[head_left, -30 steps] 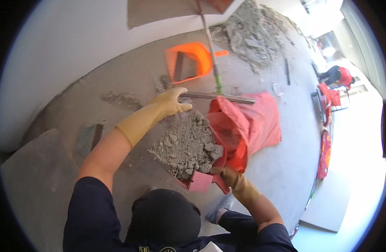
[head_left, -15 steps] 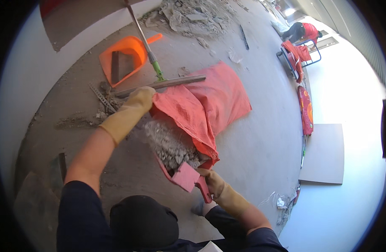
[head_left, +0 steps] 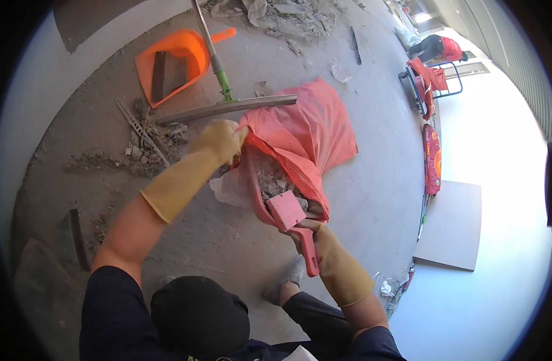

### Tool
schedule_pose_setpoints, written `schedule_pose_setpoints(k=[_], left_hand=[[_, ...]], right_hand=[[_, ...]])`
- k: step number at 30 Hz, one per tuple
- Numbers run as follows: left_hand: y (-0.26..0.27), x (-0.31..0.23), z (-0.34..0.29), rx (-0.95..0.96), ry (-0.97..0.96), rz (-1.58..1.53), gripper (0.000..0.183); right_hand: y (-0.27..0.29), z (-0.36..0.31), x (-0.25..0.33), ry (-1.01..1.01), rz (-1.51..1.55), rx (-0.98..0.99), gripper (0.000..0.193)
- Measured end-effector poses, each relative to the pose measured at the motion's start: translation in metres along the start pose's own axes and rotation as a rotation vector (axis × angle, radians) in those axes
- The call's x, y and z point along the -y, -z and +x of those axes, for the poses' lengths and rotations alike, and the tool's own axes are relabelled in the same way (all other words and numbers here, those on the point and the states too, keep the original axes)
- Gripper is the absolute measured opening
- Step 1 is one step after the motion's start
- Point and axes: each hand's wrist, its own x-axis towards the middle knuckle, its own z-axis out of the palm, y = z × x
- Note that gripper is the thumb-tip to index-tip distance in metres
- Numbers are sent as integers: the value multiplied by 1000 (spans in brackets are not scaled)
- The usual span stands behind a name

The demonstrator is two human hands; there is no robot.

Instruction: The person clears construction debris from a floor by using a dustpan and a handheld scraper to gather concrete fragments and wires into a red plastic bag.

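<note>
A red woven sack point(head_left: 330, 126) lies on the floor, its mouth facing me. My left hand point(head_left: 219, 143), in a yellow rubber glove, is closed on the upper left edge of that mouth. My right hand point(head_left: 325, 246), gloved alike, grips a pinkish-red dustpan point(head_left: 311, 256) where the handle meets the pan. Grey rubble point(head_left: 275, 180) fills the pan, whose front end sits at the sack's opening under the raised edge. On the pan's back part shows a pink square piece point(head_left: 286, 209). A clear plastic scrap point(head_left: 231, 188) lies beside the pan's left side.
A floor squeegee point(head_left: 228, 108) rests its blade against the sack. Beyond lie an orange dustpan point(head_left: 145, 69), a perforated metal strip point(head_left: 134, 123) and a debris heap point(head_left: 282, 18). At far right, a person point(head_left: 447, 48) bends near a trolley point(head_left: 429, 81); a board point(head_left: 450, 225) leans at the wall.
The dustpan has moved forward and right, further into the sack's mouth. My left hand has shifted right with the sack's edge. The blurred dust over the rubble has cleared.
</note>
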Motion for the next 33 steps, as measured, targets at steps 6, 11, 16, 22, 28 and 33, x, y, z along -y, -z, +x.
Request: schedule_pose_setpoints(k=[6, 11, 16, 22, 28, 33], left_hand=[[5, 55, 24, -416, -240, 135, 44], [9, 83, 30, -573, -387, 256, 45], [0, 97, -7, -316, -354, 324, 42], [-2, 82, -77, 68, 182, -150, 51], [-73, 90, -108, 257, 199, -271, 49], [-59, 113, -113, 451, 390, -539, 42]], right_hand=[[-20, 16, -36, 295, -455, 110, 30], [-38, 38, -49, -78, 322, -109, 29], [-77, 53, -53, 40, 545, -233, 32], [-151, 68, -62, 112, 692, -274, 35], [-99, 105, -91, 440, -1032, -104, 47], [-111, 31, -72, 13, -639, 20, 48]])
